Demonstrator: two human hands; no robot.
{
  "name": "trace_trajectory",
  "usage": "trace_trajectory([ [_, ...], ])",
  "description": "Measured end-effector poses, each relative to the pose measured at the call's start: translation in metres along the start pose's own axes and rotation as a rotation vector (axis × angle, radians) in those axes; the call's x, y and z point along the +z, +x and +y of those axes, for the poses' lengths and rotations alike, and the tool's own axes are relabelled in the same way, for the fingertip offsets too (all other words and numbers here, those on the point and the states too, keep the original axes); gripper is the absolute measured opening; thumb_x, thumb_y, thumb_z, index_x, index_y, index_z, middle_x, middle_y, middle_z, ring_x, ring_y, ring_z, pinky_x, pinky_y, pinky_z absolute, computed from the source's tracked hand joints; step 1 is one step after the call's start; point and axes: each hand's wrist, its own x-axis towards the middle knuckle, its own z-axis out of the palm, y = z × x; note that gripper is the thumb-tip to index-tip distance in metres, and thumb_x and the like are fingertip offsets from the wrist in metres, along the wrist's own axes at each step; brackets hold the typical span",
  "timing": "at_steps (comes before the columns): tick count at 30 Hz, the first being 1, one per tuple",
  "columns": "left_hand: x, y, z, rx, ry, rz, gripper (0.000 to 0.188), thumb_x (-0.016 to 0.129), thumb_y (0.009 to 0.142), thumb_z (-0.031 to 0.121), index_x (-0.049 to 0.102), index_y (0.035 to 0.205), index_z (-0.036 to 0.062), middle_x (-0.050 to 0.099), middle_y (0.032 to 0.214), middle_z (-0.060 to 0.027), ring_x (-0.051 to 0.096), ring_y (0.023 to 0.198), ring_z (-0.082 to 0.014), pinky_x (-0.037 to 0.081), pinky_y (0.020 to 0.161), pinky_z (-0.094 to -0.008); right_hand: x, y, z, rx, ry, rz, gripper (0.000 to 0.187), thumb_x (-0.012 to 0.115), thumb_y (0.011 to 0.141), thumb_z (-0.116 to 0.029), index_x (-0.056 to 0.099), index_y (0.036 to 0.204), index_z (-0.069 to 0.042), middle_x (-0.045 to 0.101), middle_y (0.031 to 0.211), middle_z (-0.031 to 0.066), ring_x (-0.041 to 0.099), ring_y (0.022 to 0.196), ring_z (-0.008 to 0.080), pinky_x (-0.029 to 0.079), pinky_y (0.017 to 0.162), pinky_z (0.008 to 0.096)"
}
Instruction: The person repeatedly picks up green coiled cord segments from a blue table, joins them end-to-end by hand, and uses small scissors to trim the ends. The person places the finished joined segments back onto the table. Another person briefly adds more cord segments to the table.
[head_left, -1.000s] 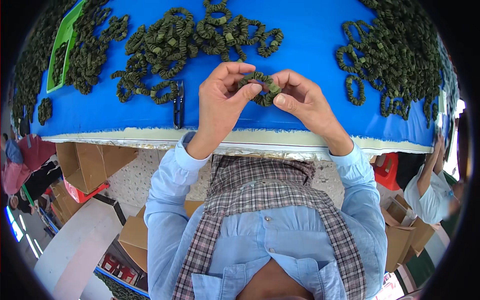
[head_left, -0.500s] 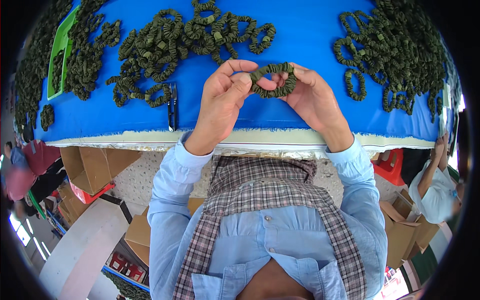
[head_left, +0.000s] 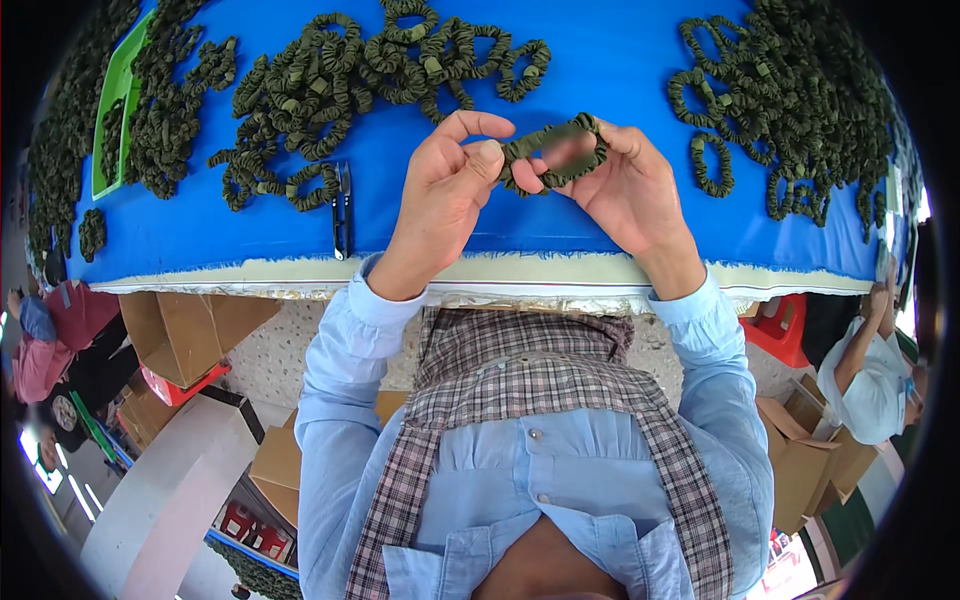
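We're looking at a dark green ruffled ring point(head_left: 527, 146), up off the blue cloth point(head_left: 600, 60), to the right of the black snips point(head_left: 343, 210) and a touch farther from the table edge. Left hand point(head_left: 445, 180), between snips and ring: thumb and fingers pinching the near end! Right hand point(head_left: 635, 195), farther right of the snips, has the other end, thumb on the band and fingers behind it. So we have both grips closed on one ring, drawn into an oval, its long axis running sideways, right end tipped slightly away from the body. Its opening faces up at us, fingers showing through, though the middle is blurred.

Just left of and beyond the snips, we've a loose pile point(head_left: 310, 85); well right of them, a bigger heap point(head_left: 800, 90); well left, a green tray point(head_left: 125, 70). We spot paler patches on some piled rings, too small for us to tell whether they carry writing.
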Motion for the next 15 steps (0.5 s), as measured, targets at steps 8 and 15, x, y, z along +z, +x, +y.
trace_trajectory([
  [8,0.003,0.002,-0.005,0.051,-0.353,-0.046,0.024,0.052,0.098,0.013,0.046,0.117,0.0010,0.067,0.088,-0.0131,0.065,0.095,-0.0265,0.051,0.086,-0.0367,0.007,-0.002,-0.009,-0.019,-0.046,-0.070,0.026,0.044,0.101,-0.022,0.054,0.089,-0.002,0.045,0.071,0.0006,0.046,0.067,0.0137,0.042,0.064,0.0251],
  [15,0.010,0.011,0.002,0.061,-0.393,0.000,0.023,0.051,0.098,0.012,0.044,0.117,0.0010,0.067,0.102,-0.0207,0.066,0.088,-0.0265,0.052,0.078,-0.0367,0.004,-0.001,-0.007,0.003,-0.102,0.022,0.027,0.045,0.101,-0.024,0.056,0.090,-0.002,0.042,0.067,-0.0033,0.042,0.061,0.0100,0.039,0.056,0.0225],
])
